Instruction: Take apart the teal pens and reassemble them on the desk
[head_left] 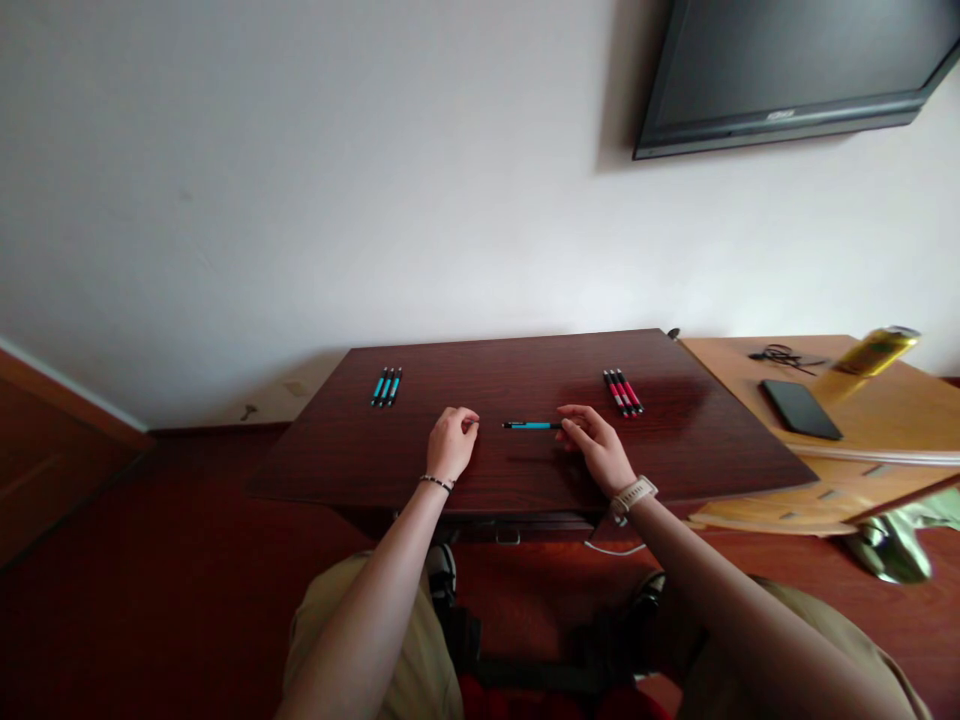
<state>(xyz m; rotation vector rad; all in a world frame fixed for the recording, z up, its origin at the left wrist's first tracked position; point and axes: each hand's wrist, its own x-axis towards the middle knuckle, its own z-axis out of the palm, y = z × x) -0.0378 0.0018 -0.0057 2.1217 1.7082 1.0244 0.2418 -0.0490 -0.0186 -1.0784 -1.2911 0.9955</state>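
Blue pen (531,425) lies crosswise near the middle of the dark wooden table (525,470), its right end pinched between the fingertips of the right hand (596,445), which wears a pale watch at the wrist. Just left of the pen, apart from it, the left hand (452,443) rests on the table loosely curled into a soft fist and holds nothing. Three more blue pens (386,387) lie side by side at the far left of the table, and three red pens (622,391) lie likewise at the far right. This looks like the picking-up step of a sorting job, with the single pen between the two groups. Any lift calls for a firm pinch, since only the pen's end is held. A side table (862,420) to the right carries a phone (800,409) and a yellow can (874,352).
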